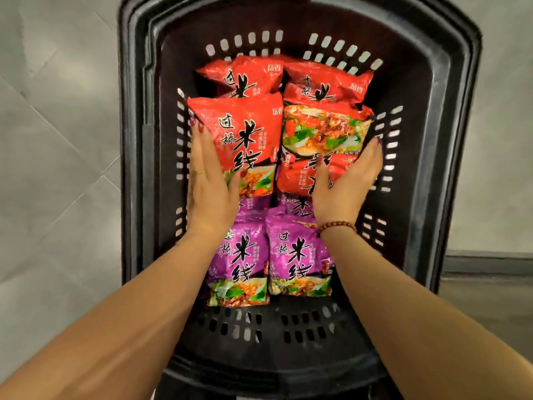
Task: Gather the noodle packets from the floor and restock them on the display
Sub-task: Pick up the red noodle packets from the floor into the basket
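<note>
My left hand (208, 183) lies flat with straight fingers against the left edge of the left red packet (245, 134), thumb on its front. My right hand (346, 180) is wrapped round the right red packet (326, 131): thumb on the front, fingers curled over its right edge. The 2 hands are apart, with these 2 packets side by side and touching between them.

All the packets are in the black basket (138, 168), which stands on the grey floor (57, 140). At least 2 more red packets (251, 76) lie behind the front 2, partly under them. Nearer me, 2 purple packets (239, 255) lie side by side under my wrists, with more purple showing beneath the red ones; I cannot tell how many.

A bead bracelet (337, 225) is on my right wrist and a thin ring (201, 171) on a left finger.
</note>
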A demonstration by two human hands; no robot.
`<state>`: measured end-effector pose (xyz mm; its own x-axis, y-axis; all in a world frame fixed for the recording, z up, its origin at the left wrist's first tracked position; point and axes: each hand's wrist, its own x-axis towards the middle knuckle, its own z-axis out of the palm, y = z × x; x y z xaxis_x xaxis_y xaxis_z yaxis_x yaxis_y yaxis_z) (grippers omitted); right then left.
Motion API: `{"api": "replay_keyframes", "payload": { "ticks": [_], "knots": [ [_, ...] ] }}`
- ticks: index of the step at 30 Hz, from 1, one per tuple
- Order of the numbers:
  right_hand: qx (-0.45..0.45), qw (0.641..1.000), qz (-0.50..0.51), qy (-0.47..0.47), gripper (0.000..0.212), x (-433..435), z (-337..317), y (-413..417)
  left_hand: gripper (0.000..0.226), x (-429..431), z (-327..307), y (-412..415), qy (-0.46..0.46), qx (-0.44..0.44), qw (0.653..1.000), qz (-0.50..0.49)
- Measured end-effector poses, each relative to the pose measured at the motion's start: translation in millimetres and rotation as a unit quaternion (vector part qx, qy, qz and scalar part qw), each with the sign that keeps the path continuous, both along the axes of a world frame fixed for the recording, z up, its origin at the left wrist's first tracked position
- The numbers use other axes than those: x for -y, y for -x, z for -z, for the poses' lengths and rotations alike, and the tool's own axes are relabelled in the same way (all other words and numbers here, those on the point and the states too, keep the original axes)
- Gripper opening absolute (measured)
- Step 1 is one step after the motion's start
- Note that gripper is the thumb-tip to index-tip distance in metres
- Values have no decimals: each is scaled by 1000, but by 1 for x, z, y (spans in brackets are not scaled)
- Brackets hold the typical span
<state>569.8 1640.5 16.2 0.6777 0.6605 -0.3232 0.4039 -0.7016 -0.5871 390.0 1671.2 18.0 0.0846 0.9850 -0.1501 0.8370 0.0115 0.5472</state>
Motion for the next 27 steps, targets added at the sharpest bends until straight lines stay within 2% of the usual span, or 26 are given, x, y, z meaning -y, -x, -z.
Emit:
{"api": "replay_keyframes", "payload": {
  "ticks": [2,4,5,8,11,14,16,19,21,27],
  "knots": [
    [116,989,-90,-19,84,5,-7,7,75,1,3,7,-84,-82,988,99],
    [218,948,-228,-31,78,8,-3,10,79,-5,4,11,-119,-141,964,192],
    [237,929,-285,-22,75,7,1,9,83,-10,5,12,-122,-162,951,232],
    [236,898,-369,47,72,-1,16,3,91,-23,7,7,-103,-260,918,282],
    [232,893,-375,93,73,-4,25,2,93,-28,13,3,-65,-311,906,279],
    [230,892,-376,98,74,-6,19,5,93,-29,6,0,-52,-342,893,287],
    [215,900,-367,93,72,-7,5,5,88,-31,-10,-2,-46,-331,897,289],
    [188,921,-333,80,68,-1,-32,7,79,-28,-48,-3,-45,-243,926,285],
    [168,936,-302,72,64,11,-66,9,73,-18,-80,0,-69,-195,934,290],
    [149,967,-198,55,59,68,-190,25,61,12,-195,23,-83,-122,926,348]
  ]
}}
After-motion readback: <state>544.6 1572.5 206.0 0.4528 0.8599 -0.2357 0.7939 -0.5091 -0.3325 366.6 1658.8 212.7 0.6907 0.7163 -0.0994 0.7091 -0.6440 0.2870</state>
